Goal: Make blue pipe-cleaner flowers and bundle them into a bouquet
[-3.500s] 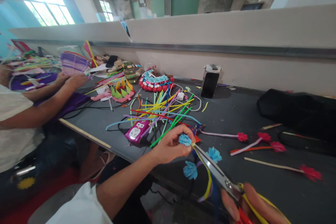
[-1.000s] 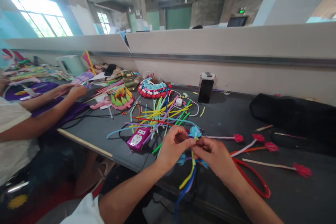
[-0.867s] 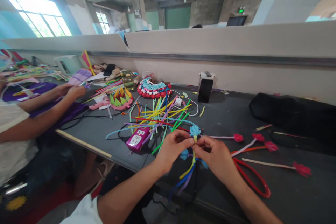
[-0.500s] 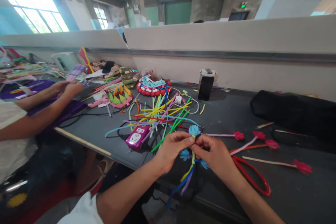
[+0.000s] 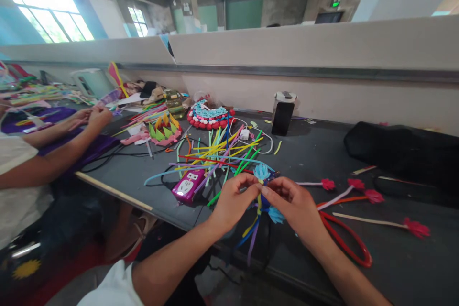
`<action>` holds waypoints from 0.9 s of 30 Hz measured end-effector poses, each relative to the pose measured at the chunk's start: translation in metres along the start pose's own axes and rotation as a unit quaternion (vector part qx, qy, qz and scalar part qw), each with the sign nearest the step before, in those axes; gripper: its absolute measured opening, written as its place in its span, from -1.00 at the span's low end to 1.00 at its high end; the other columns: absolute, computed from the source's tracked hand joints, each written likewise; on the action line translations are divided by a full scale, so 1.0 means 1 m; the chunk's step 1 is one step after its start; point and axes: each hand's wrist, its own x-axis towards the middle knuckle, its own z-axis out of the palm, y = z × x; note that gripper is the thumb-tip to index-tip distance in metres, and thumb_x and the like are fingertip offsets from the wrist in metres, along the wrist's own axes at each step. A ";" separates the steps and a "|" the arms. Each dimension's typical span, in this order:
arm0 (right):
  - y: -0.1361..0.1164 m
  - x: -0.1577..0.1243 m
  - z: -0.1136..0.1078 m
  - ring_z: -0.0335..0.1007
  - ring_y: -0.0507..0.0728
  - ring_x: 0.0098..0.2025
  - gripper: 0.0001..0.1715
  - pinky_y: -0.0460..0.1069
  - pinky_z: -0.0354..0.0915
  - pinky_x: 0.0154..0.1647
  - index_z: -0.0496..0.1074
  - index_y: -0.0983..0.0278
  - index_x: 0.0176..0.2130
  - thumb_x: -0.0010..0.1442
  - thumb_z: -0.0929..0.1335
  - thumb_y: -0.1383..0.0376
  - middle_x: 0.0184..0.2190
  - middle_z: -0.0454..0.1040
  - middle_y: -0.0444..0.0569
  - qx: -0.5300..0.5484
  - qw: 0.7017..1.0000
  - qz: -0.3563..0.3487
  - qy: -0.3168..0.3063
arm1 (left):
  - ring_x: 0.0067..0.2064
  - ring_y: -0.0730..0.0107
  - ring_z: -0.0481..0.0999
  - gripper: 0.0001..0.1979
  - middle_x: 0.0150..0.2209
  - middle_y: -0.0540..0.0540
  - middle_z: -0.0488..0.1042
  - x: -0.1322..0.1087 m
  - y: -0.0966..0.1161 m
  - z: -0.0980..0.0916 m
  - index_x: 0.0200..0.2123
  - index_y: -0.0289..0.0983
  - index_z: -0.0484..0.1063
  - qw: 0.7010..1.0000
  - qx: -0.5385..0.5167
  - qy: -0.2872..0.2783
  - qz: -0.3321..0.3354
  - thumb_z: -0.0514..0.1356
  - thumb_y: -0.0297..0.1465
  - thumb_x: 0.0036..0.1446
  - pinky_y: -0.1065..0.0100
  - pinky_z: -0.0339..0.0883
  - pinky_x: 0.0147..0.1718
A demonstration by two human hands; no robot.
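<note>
My left hand (image 5: 234, 203) and my right hand (image 5: 292, 201) meet over the table's front edge, fingertips pinched together on a bunch of pipe-cleaner flowers. One light blue flower (image 5: 261, 172) tops the bunch, above my fingers. Another blue flower (image 5: 276, 214) hangs below, beside my right palm. Yellow, blue and purple stems (image 5: 254, 234) dangle down past the table edge. My fingers cover the spot where the stems join. Right of my right hand lie several pink flowers on stems (image 5: 355, 184) and a red loop (image 5: 353, 248).
Loose coloured pipe cleaners (image 5: 218, 153) are piled beyond my left hand, by a purple power socket (image 5: 188, 186). Farther back stand a phone (image 5: 283, 118), a beaded blue-and-red piece (image 5: 210, 114) and a leafy crown (image 5: 164, 131). A black bag (image 5: 398, 153) lies right. Another person's hands (image 5: 89, 117) work at left.
Both hands have shifted slightly and turned the bunch. The top flower tilts left and sits a little lower, while the lower blue flower shows more clearly.
</note>
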 end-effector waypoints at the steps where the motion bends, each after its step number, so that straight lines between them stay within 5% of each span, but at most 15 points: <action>1: 0.001 0.000 0.001 0.40 0.08 -0.41 -0.64 -0.09 0.30 -0.39 0.43 0.30 -0.36 0.07 0.41 0.03 -0.45 0.50 -0.05 0.002 1.000 -0.004 0.004 | -0.35 0.43 0.36 -0.91 -0.43 0.00 0.44 -0.001 0.001 0.000 -0.43 -0.30 0.46 0.999 0.036 -0.001 0.014 0.22 -0.39 0.02 0.42 0.22 -0.33; 10: -0.001 -0.001 0.002 0.23 -0.01 -0.52 -0.65 -0.12 0.19 -0.53 0.44 0.30 -0.36 0.09 0.42 0.05 -0.56 0.33 -0.17 0.087 0.996 0.034 -0.014 | -0.37 0.43 0.37 -0.85 -0.47 0.00 0.42 -0.007 0.004 0.002 -0.43 -0.31 0.45 0.990 0.127 -0.033 0.059 0.18 -0.36 0.09 0.44 0.21 -0.35; 17: 0.001 -0.001 0.002 0.21 -0.02 -0.55 -0.64 -0.10 0.24 -0.53 0.44 0.30 -0.39 -0.03 0.49 0.08 -0.57 0.37 -0.18 0.247 0.963 0.091 -0.058 | -0.45 0.49 0.31 -0.80 -0.51 -0.02 0.41 -0.003 0.003 -0.003 -0.43 -0.35 0.45 0.994 -0.042 -0.086 -0.047 0.25 -0.30 0.02 0.44 0.16 -0.42; 27: 0.004 0.008 -0.013 0.24 -0.02 -0.51 -0.69 -0.12 0.24 -0.53 0.46 0.28 -0.27 0.03 0.48 0.14 -0.50 0.39 -0.14 0.249 0.952 0.114 -0.138 | -0.51 0.54 0.30 -0.81 -0.54 -0.03 0.40 0.000 0.003 -0.005 -0.49 -0.36 0.43 0.952 -0.225 -0.138 -0.157 0.31 -0.33 -0.07 0.45 0.12 -0.47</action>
